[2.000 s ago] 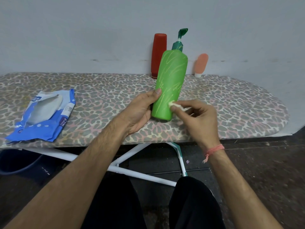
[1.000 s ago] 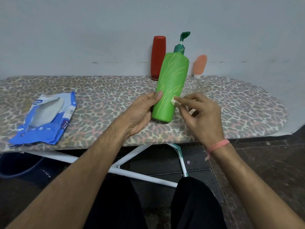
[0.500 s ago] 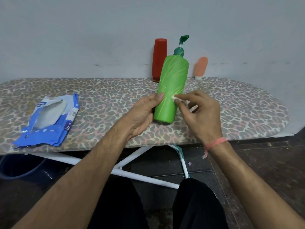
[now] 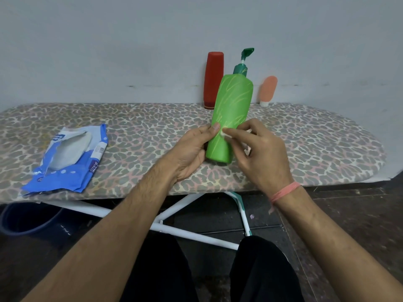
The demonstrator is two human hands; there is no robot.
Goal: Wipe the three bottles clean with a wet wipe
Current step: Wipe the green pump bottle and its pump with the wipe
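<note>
Your right hand (image 4: 259, 153) pinches a small wet wipe (image 4: 224, 133) in its fingertips against the green pump bottle (image 4: 231, 114) at frame centre. Your left hand (image 4: 189, 151) grips the bottle's lower side (thumb up), tilted on the ironing board (image 4: 316, 140). The red bottle (image 4: 214, 79) and peach bottle (image 4: 268, 90) stand behind, by the wall.

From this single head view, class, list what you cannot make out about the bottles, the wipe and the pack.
- Wet wipe: mostly hidden in the right hand; its size is unclear.
- Green bottle: far side faces away and the left hand covers its lower left.
- Red bottle: its lower right is behind the green bottle.
- Wipe pack: print too small to read.
</note>
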